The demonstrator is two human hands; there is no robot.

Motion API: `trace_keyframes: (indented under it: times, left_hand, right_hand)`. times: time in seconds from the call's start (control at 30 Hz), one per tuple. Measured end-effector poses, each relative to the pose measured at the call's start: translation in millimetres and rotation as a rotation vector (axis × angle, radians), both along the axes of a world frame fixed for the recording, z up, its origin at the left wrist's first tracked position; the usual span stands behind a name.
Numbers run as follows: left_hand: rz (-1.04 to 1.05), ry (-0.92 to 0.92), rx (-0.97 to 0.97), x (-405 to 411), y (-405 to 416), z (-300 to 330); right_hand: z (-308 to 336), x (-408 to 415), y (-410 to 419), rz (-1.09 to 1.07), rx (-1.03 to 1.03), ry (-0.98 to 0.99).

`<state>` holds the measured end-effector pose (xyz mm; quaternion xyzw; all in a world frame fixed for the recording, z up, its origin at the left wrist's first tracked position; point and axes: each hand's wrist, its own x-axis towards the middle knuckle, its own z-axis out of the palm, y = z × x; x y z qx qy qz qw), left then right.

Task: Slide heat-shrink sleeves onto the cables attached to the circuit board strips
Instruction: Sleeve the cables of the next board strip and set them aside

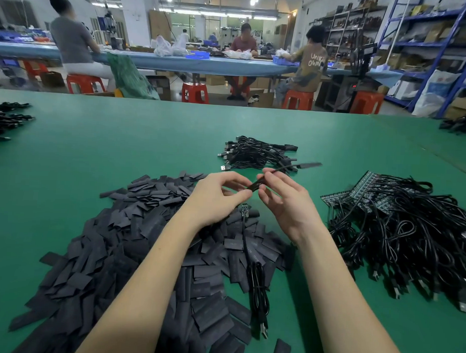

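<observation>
My left hand [220,195] and my right hand [284,202] meet above the green table [95,150]. Both pinch a black heat-shrink sleeve [254,187] between their fingertips. A thin black cable [282,169] runs from my right fingers up to the right and ends in a flat dark piece [311,164]. Just below my hands a small circuit board strip [245,211] shows. Its cable [258,290] lies coiled over the big heap of loose sleeves [145,239] and ends in a USB plug [264,330].
A bundle of black USB cables [256,153] lies behind my hands. On the right sits a tangle of cables with board strips [399,221]. More black piles lie at the far left [6,118] and far right [461,123]. People work at benches beyond the table.
</observation>
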<state>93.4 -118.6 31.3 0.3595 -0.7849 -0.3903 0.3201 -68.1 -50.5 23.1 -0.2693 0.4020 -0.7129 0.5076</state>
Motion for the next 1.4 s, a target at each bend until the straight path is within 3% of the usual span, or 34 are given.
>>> trace_keyframes:
  times: [0.13, 0.3, 0.6, 0.77, 1.0, 1.1, 1.27, 1.4]
  left_hand:
    - [0.041, -0.074, -0.033, -2.6, -0.9, 0.8]
    - [0.119, -0.182, -0.274, -23.3, -29.5, 15.4]
    - [0.155, -0.337, -0.312, -73.5, -97.1, 23.4]
    - [0.144, -0.627, -0.461, -76.3, -103.6, -19.9]
    - [0.009, -0.704, -0.368, -78.6, -106.5, -21.7]
    - [-0.015, -0.661, -0.315, -74.7, -99.5, -14.1]
    - [0.037, -0.342, -0.206, -47.2, -58.1, -2.7]
    - [0.107, -0.151, -0.138, -13.6, -17.6, -5.4]
  right_hand:
    - [-2.7, 2.0, -3.9, -0.083, -0.002, -0.128]
    - [-8.0, -0.5, -9.1, -0.164, 0.121, -0.2]
    - [-14.1, -0.8, -9.0, -0.078, 0.277, 0.004]
    - [-14.9, 1.6, -9.2, -0.018, 0.292, 0.079]
    - [-14.7, 5.3, -8.7, 0.004, 0.296, 0.146]
    - [-12.9, 5.6, -7.1, -0.001, 0.296, 0.201]
    - [-12.8, 1.8, -6.2, -0.066, 0.316, 0.324]
    - [-17.9, 5.2, -6.9, -0.127, 0.378, 0.547]
